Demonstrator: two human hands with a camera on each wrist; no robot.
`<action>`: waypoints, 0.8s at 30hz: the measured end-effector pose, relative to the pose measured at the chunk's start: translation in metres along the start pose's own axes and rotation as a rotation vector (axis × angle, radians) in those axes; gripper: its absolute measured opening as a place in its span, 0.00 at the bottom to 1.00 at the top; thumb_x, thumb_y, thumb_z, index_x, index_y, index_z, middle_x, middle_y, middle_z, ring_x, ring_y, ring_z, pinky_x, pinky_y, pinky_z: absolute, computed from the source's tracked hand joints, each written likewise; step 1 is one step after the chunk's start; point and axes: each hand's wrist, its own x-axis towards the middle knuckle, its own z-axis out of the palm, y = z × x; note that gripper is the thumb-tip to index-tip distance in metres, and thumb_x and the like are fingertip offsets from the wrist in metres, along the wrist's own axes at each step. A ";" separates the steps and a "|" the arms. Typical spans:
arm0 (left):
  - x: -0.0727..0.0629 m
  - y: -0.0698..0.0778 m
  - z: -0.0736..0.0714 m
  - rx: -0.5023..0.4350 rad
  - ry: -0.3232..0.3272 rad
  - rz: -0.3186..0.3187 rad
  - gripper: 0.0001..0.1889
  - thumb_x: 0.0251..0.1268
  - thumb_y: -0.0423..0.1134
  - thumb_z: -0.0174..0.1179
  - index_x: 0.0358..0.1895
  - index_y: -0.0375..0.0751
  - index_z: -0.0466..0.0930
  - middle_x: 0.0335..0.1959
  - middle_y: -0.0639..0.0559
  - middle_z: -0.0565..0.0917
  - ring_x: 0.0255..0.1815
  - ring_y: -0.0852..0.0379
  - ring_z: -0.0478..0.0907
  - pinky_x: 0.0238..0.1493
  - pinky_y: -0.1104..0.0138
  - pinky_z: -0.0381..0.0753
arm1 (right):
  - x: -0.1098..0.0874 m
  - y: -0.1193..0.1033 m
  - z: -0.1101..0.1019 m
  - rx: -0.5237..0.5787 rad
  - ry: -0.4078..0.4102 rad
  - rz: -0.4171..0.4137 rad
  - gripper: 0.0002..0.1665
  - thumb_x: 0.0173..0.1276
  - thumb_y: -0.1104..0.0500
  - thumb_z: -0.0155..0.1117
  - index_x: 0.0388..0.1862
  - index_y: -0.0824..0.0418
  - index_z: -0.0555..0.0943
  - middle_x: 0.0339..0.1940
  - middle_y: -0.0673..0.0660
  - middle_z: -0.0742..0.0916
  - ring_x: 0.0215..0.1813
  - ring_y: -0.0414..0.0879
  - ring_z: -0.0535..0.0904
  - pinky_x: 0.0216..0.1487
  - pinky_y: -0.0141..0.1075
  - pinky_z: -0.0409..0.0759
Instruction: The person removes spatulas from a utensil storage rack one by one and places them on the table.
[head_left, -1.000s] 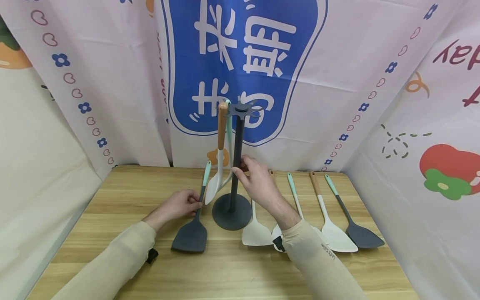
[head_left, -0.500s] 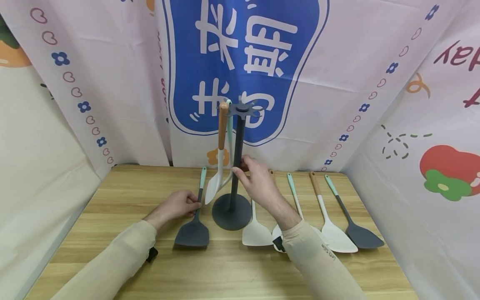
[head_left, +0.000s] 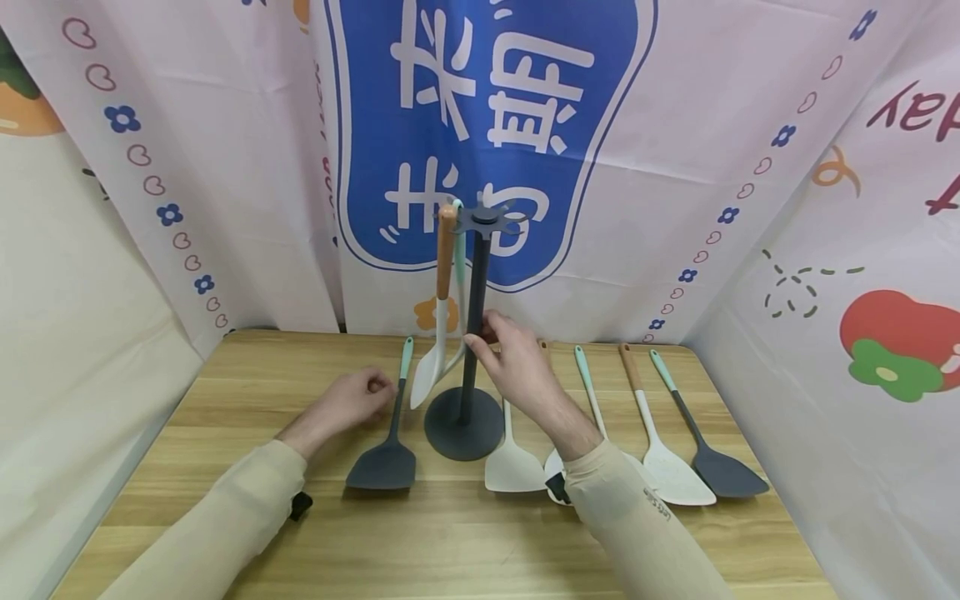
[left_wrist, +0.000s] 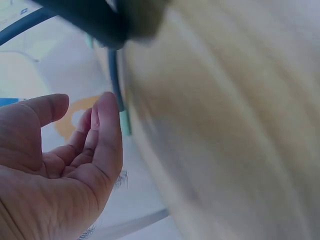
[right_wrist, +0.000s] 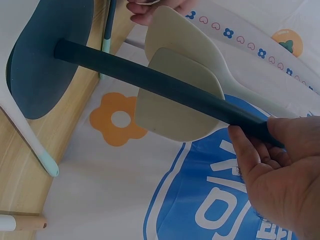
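Observation:
My right hand grips the pole of a dark utensil stand between thumb and fingers. Two pale turners hang from the stand's top on its left side, one with a wooden handle, the other with a mint handle. A dark grey turner with a mint handle end lies on the table left of the stand's round base. Just left of its shaft is my left hand, holding nothing. Thumb and fingers stand apart in the left wrist view, the fingers loosely bent.
Right of the stand lie several more turners, among them a beige one, a white one with a wooden handle and a dark one. My right forearm partly covers some. Printed cloth hangs behind the wooden table.
The dark grey turner shifted back and straightened slightly in my left hand's hold. My left hand then let go and moved a little left. My right hand and the stand stayed put.

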 end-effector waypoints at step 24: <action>-0.024 0.062 -0.041 -0.038 0.207 0.119 0.23 0.96 0.53 0.58 0.72 0.38 0.84 0.60 0.39 0.92 0.55 0.47 0.91 0.52 0.63 0.89 | 0.000 0.001 0.001 -0.004 -0.004 0.016 0.13 0.93 0.57 0.68 0.66 0.62 0.86 0.57 0.61 0.94 0.60 0.54 0.95 0.68 0.52 0.99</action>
